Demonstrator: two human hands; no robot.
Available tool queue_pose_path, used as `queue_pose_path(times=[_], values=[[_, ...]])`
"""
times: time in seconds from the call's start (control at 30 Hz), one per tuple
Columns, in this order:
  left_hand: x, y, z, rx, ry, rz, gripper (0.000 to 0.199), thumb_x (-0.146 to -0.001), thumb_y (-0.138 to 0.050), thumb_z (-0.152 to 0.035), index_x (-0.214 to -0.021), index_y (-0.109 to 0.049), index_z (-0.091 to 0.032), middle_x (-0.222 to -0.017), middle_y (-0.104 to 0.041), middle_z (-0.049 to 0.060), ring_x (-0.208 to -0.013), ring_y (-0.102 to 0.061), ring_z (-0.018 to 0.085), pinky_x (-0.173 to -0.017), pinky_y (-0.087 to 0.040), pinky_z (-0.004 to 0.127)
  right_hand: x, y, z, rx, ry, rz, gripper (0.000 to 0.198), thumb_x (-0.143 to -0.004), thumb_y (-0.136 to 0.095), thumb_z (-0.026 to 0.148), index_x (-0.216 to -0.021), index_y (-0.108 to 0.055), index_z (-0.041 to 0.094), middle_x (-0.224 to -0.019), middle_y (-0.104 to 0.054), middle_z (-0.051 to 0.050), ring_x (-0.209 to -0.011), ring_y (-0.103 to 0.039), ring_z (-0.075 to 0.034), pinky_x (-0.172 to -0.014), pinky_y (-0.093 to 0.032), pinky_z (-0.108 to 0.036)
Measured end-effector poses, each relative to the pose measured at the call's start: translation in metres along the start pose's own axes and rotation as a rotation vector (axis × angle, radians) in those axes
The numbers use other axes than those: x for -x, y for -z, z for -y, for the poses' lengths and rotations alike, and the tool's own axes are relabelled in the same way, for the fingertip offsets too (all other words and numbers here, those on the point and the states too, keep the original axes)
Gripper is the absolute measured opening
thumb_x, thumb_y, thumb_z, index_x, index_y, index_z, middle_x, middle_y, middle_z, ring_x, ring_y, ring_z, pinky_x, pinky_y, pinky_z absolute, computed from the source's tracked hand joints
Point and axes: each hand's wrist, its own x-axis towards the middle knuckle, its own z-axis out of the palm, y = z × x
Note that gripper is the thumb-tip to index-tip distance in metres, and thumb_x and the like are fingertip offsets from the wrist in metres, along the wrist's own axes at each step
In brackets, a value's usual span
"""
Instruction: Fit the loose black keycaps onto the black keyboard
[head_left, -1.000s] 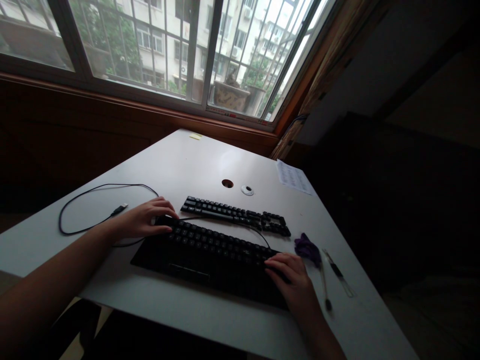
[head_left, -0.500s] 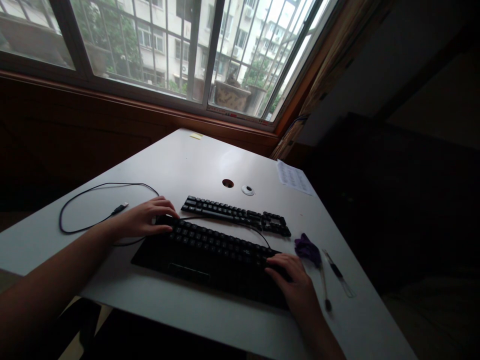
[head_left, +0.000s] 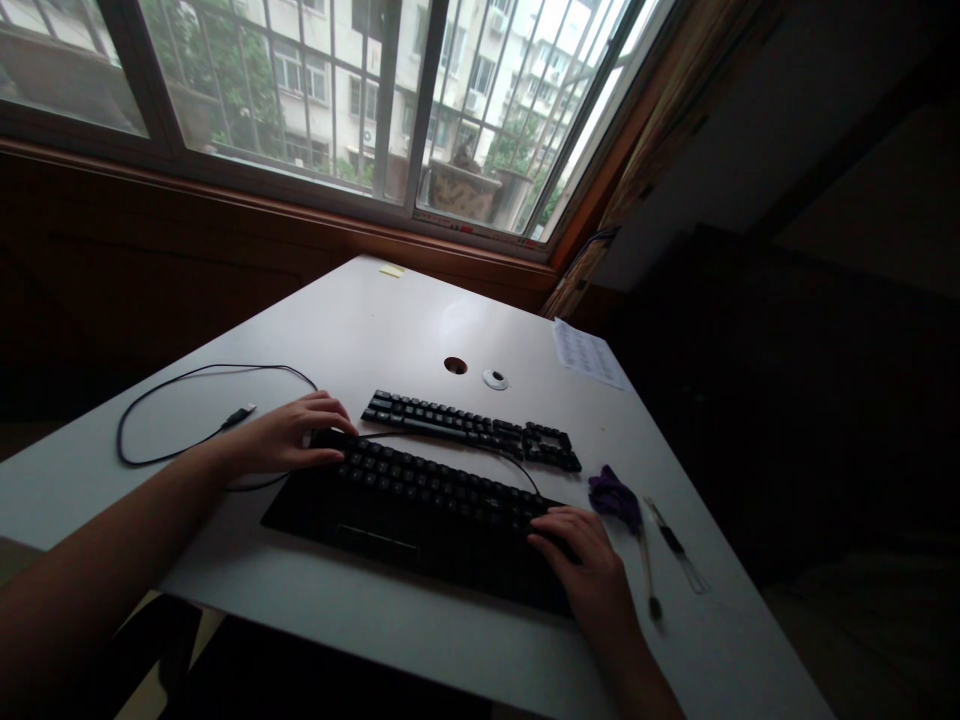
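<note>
A black keyboard [head_left: 427, 480] with a wide, flat front part lies across the white table in front of me. My left hand [head_left: 311, 432] grips its far left corner, thumb on the near side and fingers over the back. At the right end, my right hand [head_left: 581, 550] is closed round the edge, with its thumb toward the keys. Just behind lies a separate narrow block of black keys [head_left: 465, 428], some of its right-hand part looking bare. A black cable [head_left: 217, 368] runs from behind the keyboard and loops left, its USB plug [head_left: 240, 416] beside my left forearm.
To the right lie a purple cloth [head_left: 613, 494], a thin brush [head_left: 649, 580] and a tool with a black handle and wire loops [head_left: 673, 543]. Farther back are a round hole [head_left: 455, 366], its white cover [head_left: 495, 379], and a printed paper [head_left: 589, 355] near the table's edge.
My right hand has shifted very slightly left along with the keyboard's right end. Otherwise both hands keep the same hold, and the other things lie where they were.
</note>
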Motion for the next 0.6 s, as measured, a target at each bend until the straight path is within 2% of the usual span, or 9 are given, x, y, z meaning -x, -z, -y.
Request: queue_pose_path(times=[0.33,0.6], values=[[0.0005,0.0001,-0.0003,0.004,-0.004,-0.008,0.030,-0.097,-0.071,-0.040,-0.123,-0.072,-0.026,-0.117,-0.071,0.008,-0.109,-0.063,0.025,-0.097,-0.051,0.036,0.0041,-0.0004,-0.0004,0.048,0.007,-0.019,0.013,-0.094,-0.070,0.041,-0.094,-0.078,0.031,-0.096,-0.074,-0.005,-0.096,-0.068,-0.028,-0.088,-0.059,-0.048],[0.0012,-0.0005,0.0014,0.014,0.001,-0.003,0.030,-0.095,-0.073,-0.039,-0.123,-0.072,-0.027,-0.117,-0.071,0.008,-0.110,-0.063,0.025,-0.097,-0.051,0.036,0.0023,0.0011,0.0075,0.072,0.078,-0.023,0.009,-0.094,-0.072,0.036,-0.100,-0.076,0.031,-0.097,-0.075,-0.004,-0.097,-0.068,-0.027,-0.089,-0.058,-0.046]])
